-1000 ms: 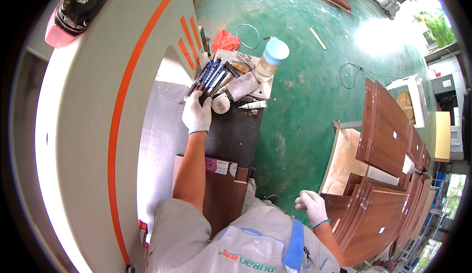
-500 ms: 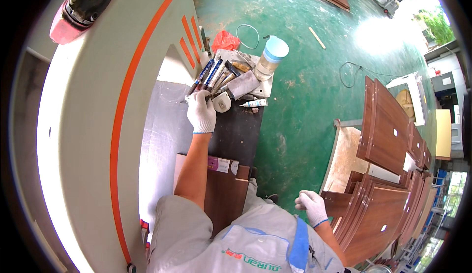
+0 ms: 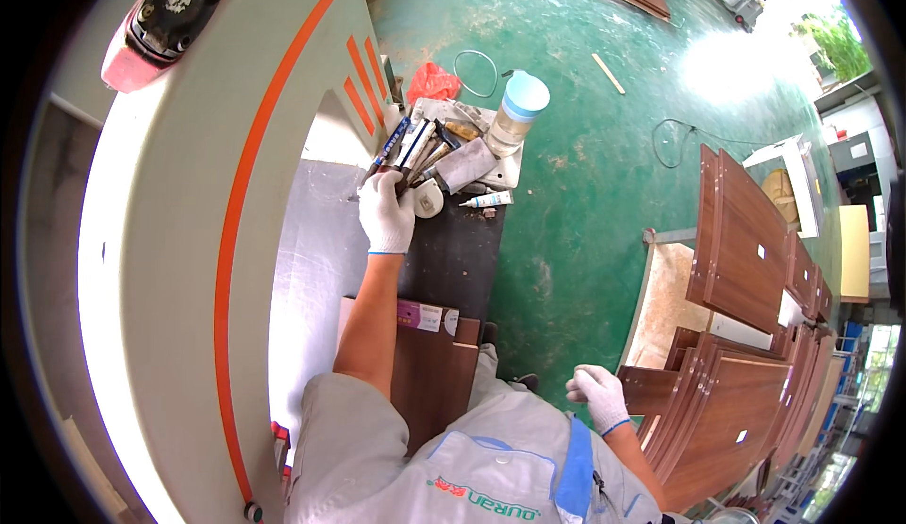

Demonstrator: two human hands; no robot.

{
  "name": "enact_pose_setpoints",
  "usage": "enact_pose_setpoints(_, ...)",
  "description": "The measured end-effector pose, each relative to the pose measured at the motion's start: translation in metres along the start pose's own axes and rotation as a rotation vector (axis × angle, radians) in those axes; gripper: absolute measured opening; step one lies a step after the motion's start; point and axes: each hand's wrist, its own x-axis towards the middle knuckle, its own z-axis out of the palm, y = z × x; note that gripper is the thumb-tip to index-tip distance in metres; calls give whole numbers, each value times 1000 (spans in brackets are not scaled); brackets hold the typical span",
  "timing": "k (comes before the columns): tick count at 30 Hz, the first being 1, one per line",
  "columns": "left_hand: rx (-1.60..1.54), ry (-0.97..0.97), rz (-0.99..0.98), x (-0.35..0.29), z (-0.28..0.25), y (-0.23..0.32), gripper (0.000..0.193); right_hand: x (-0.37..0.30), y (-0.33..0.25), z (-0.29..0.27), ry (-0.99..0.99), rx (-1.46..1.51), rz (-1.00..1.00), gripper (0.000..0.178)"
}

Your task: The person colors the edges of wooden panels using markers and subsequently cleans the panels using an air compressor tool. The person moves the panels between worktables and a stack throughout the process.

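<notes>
My left hand (image 3: pixel 384 214), in a white knit glove, reaches forward over the dark table (image 3: pixel 453 257). Its fingers are curled at the near ends of several blue-and-white marker-like tubes (image 3: pixel 413 143); what they grip, if anything, is hidden. A round white thing (image 3: pixel 428 199) lies right beside that hand. Beyond it are a grey flat block (image 3: pixel 467 165) and a small white tube (image 3: pixel 487 199) with a nozzle. My right hand (image 3: pixel 600 397), gloved too, hangs by my right side with its fingers curled in and nothing showing in them.
A brown panel (image 3: pixel 429 363) lies before me under my left forearm. A clear jar with a light-blue lid (image 3: pixel 527 95) stands at the table's far corner near a red plastic bag (image 3: pixel 434 81). Tall white machine casing (image 3: pixel 179 269) borders the left; brown panels (image 3: pixel 727 411) are stacked right.
My left hand stays among the tools, its fingers shifted slightly toward the marker-like tubes. My right hand has hardly moved. The whole view has shifted a little.
</notes>
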Motion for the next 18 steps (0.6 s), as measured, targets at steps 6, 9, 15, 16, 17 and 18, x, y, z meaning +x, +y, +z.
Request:
enact_pose_setpoints(6,132,77,-307,19,-9,-36,15,-1,4,-1,14,9,-9,33)
enact_pose_setpoints(9,179,-136,-365,20,-9,-45,18,-1,7,-1,13,14,5,33)
enact_pose_setpoints(15,36,-98,-294,16,-5,-54,18,0,10,-2,0,30,-10,32)
enact_pose_setpoints(16,32,-65,-271,15,-3,-56,17,0,11,-2,-1,33,-11,32)
enact_pose_setpoints(17,28,-31,-249,13,-2,-58,17,0,11,-2,-4,32,-12,32)
enact_pose_setpoints(18,25,4,-228,11,-1,-60,16,0,11,-2,-7,31,-13,32)
